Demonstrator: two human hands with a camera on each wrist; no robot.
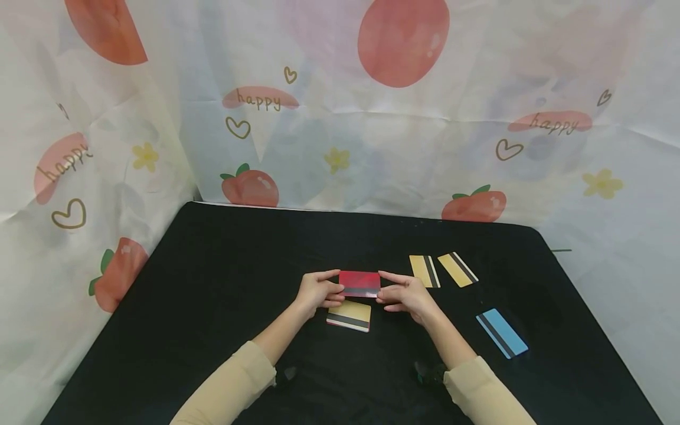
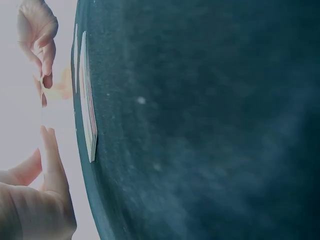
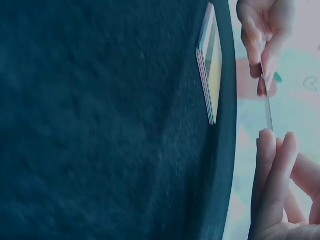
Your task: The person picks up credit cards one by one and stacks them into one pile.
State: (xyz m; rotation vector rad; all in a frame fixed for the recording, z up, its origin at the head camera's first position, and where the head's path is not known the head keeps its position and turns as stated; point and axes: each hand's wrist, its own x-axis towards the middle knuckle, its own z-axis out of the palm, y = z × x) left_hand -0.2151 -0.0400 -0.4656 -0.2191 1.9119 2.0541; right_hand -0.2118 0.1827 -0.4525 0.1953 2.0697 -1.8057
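Note:
A red card with a dark stripe [image 1: 359,283] is held up between both hands, raised off the black table. My left hand [image 1: 317,290] pinches its left edge between thumb and fingers. At the opposite edge, my right hand [image 1: 408,297] grips it the same way. Just below it lies a small stack of cards [image 1: 349,316], a gold striped one on top. The right wrist view shows the held card [image 3: 268,107] edge-on between the fingertips, above the level of the stack [image 3: 214,75]. Layered card edges [image 2: 88,100] also show in the left wrist view.
Two gold striped cards [image 1: 424,271] [image 1: 458,269] lie apart to the right, beyond my right hand. Nearer the right side sits a blue striped card [image 1: 509,330]. The black table [image 1: 239,248] is bordered by a patterned white curtain [image 1: 393,153] behind and at the sides.

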